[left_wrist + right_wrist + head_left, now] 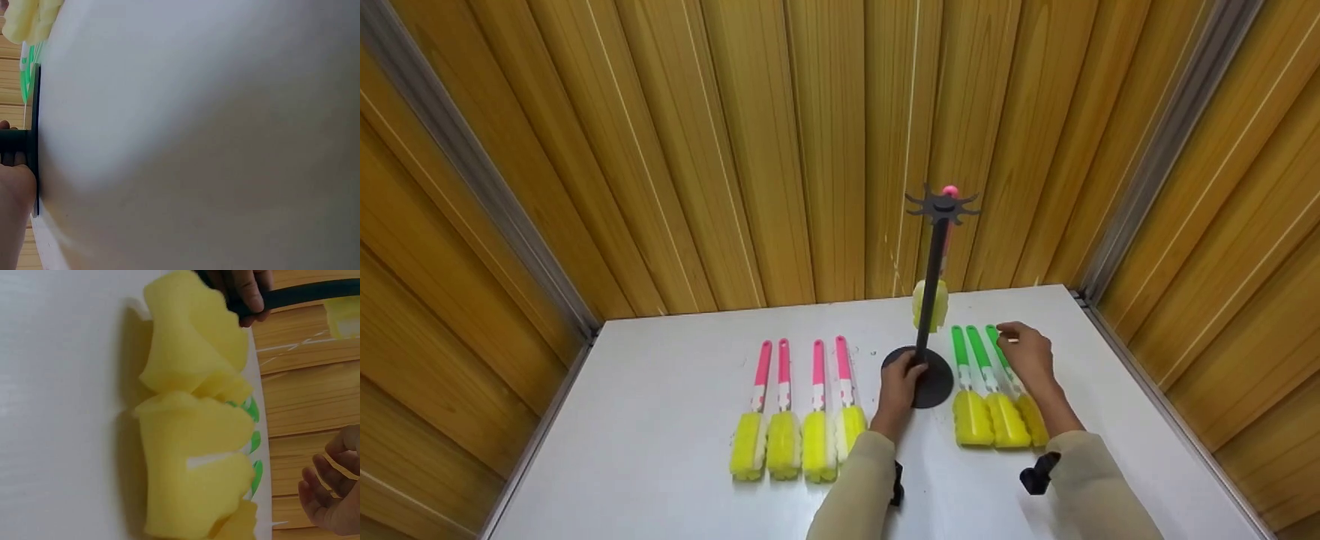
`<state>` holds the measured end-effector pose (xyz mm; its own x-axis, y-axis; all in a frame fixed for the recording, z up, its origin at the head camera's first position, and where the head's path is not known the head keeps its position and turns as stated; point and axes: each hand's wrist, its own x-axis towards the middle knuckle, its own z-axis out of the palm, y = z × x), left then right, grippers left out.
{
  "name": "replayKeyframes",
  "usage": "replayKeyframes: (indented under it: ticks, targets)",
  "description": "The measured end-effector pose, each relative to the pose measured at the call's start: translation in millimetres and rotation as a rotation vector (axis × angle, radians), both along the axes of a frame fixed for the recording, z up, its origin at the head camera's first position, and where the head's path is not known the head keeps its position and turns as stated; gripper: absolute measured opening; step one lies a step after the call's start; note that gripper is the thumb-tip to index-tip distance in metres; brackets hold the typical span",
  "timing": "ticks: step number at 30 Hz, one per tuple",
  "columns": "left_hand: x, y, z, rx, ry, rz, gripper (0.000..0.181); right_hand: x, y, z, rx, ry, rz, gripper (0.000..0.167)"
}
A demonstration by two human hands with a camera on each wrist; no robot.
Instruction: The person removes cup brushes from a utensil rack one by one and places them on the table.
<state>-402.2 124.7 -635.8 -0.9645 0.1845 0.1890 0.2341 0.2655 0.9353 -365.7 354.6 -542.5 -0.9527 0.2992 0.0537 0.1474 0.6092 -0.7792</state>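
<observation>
A black stand (934,277) with a round base (936,394) and a ring of curved hooks (943,208) on top stands upright. My left hand (898,386) grips its pole just above the base; the left wrist view also shows those fingers (19,158) around the pole. Behind the pole hangs a pink-handled sponge brush (940,307). Three green-handled sponge brushes (973,420) lie side by side right of the base. Above the rightmost one is my right hand (1030,360), its fingers loosely bent and holding nothing, as the right wrist view shows too. Part of that brush is hidden.
Several pink-handled sponge brushes (784,442) lie in a row left of the stand, one partly behind my left sleeve. The white table (645,420) is bounded by wood-patterned walls (825,150) at the back and sides.
</observation>
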Motion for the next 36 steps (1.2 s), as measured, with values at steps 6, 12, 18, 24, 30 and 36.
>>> replayKeyframes:
  ticks: [6,12,18,24,30,36]
  targets:
    - [1.1,0.4,-0.6,0.006,-0.016,-0.003,0.021,0.1,-19.3,18.1,-0.028,0.125,0.042,0.033]
    - [0.4,0.1,0.5,0.000,-0.001,0.009,0.020,-3.3,-39.6,36.4,-0.090,0.172,0.064,0.032]
    - [0.2,-0.5,1.5,0.011,-0.011,-0.001,0.022,-7.1,-53.2,48.2,-0.135,0.227,0.065,0.030]
    - [0.2,-0.8,1.0,0.026,-0.015,-0.018,0.025,-7.7,-63.4,57.4,-0.202,0.259,0.072,0.032]
    - [1.0,-0.6,2.3,0.017,0.001,-0.026,0.025,-7.6,-75.3,71.3,-0.251,0.305,0.061,0.035]
    - [0.8,-0.1,1.3,0.013,-0.008,-0.015,0.024,-8.9,-87.0,83.9,-0.293,0.372,0.071,0.034]
